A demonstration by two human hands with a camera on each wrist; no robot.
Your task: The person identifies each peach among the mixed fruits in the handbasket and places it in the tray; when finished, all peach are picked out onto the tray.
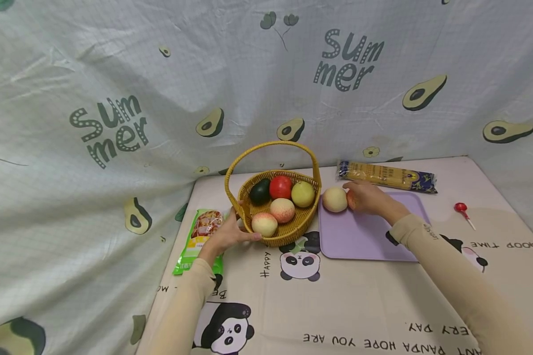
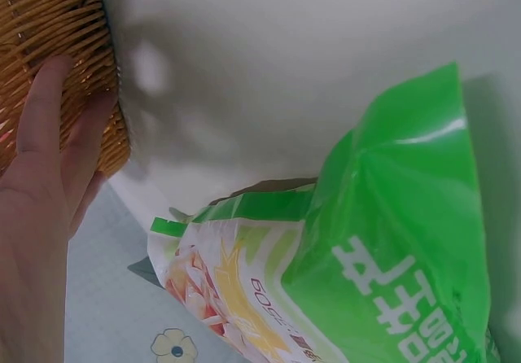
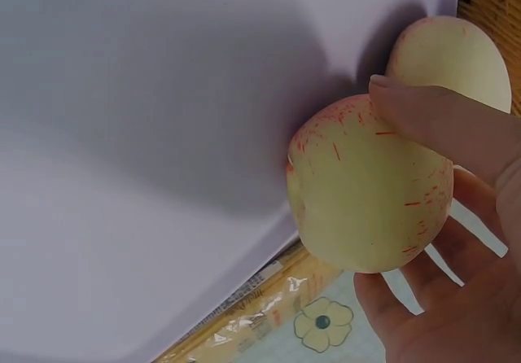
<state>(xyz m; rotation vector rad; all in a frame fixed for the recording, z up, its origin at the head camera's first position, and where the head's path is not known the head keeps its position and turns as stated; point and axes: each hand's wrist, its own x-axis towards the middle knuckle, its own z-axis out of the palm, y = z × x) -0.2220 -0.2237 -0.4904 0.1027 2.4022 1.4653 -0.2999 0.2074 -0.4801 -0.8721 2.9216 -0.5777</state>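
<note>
My right hand grips a pale yellow apple streaked with red, thumb on one side and fingers on the other. Beside that apple lies another pale round fruit at the left edge of a lilac tray. On the left, my left hand rests against a wicker basket, its fingers fairly straight along the woven wall and the thumb at the front rim. Inside the basket are a dark green fruit, a red one, a yellow-green one and two pale, pink-flushed ones.
A green food packet lies left of the basket, under my left forearm in the head view. Behind the tray is a long pack of noodles. A red lollipop lies to its right. The basket's tall handle arches overhead.
</note>
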